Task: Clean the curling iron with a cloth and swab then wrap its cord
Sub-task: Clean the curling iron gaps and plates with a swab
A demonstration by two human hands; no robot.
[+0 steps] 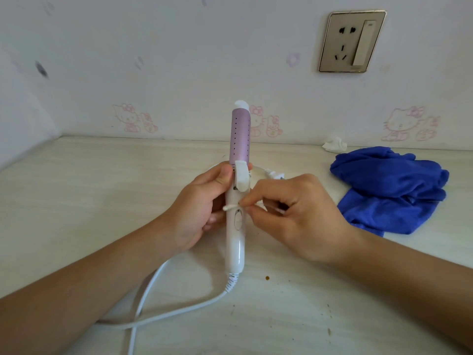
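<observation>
We see no bin, box or tray here, so nothing sits inside anything; every loose item lies straight on the pale tabletop (76, 201).

The curling iron (238, 188) stands nearly upright above the middle of the tabletop, its long axis running up and down. The lilac barrel with its white tip points up toward the wall, and the white handle points down toward us. From the handle's lower end the white cord (163, 313) drops onto the tabletop and loops away to the left and off the bottom edge. The plug (275, 174) shows just behind the right hand.

Our left hand (197, 208) is closed around the upper handle, thumb pressed just beside the white clamp lever. Our right hand (294, 213) pinches a cotton swab (231, 207) between thumb and forefinger; the swab lies crosswise, its white tip touching the handle just above the oval switch.

A crumpled blue cloth (391, 188) lies well apart on the right, with a small white wad of tissue (335, 144) behind it near the wall. A wall socket (352, 42) hangs above.
</observation>
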